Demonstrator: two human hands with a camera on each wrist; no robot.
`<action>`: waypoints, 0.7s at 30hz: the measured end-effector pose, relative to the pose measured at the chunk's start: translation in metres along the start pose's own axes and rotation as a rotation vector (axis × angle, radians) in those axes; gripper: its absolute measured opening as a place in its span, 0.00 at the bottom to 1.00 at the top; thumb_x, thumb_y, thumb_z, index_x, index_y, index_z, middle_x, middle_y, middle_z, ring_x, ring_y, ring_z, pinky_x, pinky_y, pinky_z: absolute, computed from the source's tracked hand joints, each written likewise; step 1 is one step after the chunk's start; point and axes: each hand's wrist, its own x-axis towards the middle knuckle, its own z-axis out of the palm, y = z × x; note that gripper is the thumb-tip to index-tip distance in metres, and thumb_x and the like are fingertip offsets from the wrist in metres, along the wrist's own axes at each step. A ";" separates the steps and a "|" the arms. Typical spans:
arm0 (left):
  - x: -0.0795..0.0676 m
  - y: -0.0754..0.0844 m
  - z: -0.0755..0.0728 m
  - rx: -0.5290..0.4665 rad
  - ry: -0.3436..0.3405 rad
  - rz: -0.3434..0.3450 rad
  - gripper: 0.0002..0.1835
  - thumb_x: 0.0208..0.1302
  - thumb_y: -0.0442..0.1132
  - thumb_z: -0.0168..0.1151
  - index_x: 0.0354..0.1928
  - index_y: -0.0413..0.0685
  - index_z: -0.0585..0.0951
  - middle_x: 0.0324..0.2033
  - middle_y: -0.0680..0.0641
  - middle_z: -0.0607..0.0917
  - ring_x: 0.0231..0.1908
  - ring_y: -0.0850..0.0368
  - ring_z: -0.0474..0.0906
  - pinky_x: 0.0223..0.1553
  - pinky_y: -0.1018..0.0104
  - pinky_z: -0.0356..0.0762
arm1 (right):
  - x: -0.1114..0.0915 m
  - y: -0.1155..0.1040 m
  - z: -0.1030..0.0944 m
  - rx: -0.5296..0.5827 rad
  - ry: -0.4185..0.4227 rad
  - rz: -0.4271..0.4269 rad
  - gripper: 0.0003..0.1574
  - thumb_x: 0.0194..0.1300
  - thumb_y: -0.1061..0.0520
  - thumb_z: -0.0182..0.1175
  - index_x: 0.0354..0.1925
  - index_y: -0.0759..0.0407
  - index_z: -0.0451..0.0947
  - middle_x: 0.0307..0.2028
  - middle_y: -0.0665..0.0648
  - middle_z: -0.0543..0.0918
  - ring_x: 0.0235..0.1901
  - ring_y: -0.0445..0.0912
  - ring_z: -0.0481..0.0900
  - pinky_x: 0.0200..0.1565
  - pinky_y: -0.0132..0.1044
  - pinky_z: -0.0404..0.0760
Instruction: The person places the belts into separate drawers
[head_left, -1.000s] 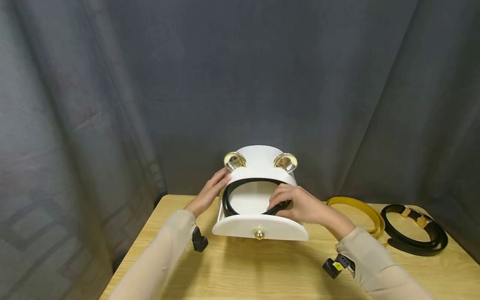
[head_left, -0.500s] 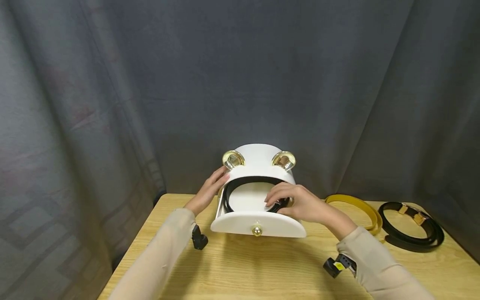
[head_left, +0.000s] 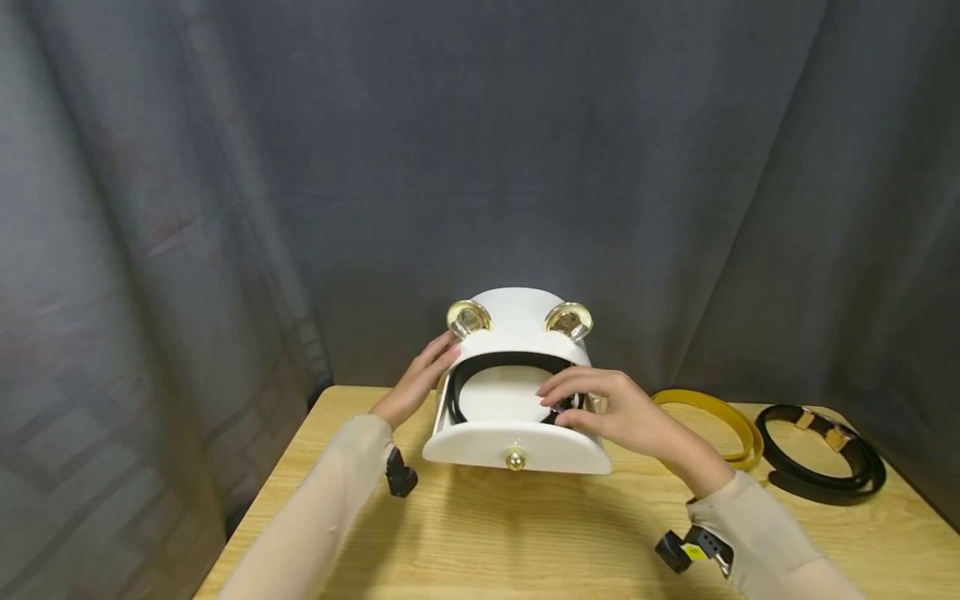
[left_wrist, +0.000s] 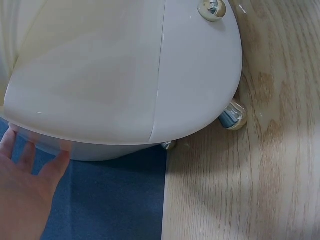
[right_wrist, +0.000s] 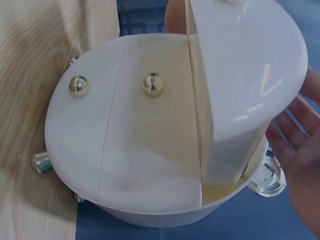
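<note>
A white rounded box with gold ear-shaped pieces stands on the table, its top drawer pulled out. Coiled inside that drawer lies a black belt. My left hand rests against the box's left side, and the left wrist view shows its fingers nearly straight along the wall. Over the drawer's right end is my right hand, thumb and fingers loosely parted around the belt's buckle end. Whether they touch it is hard to see. In the right wrist view the drawer front partly hides these fingers.
To the right on the wooden table lie a coiled yellow belt and another black belt with a gold buckle. Lower drawers with gold knobs sit beneath the pulled-out one. Grey curtains hang behind.
My right hand has loosened from the black belt, its fingers lifting and shifting slightly right. The belt now sits lower in the drawer. The left hand stays at the box's side.
</note>
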 end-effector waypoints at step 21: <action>0.009 -0.001 0.005 -0.018 0.011 0.002 0.33 0.78 0.49 0.47 0.78 0.47 0.53 0.77 0.43 0.50 0.75 0.46 0.45 0.72 0.49 0.50 | -0.028 -0.047 0.032 -0.191 0.478 0.060 0.23 0.51 0.74 0.71 0.45 0.58 0.85 0.44 0.51 0.85 0.47 0.41 0.81 0.53 0.26 0.75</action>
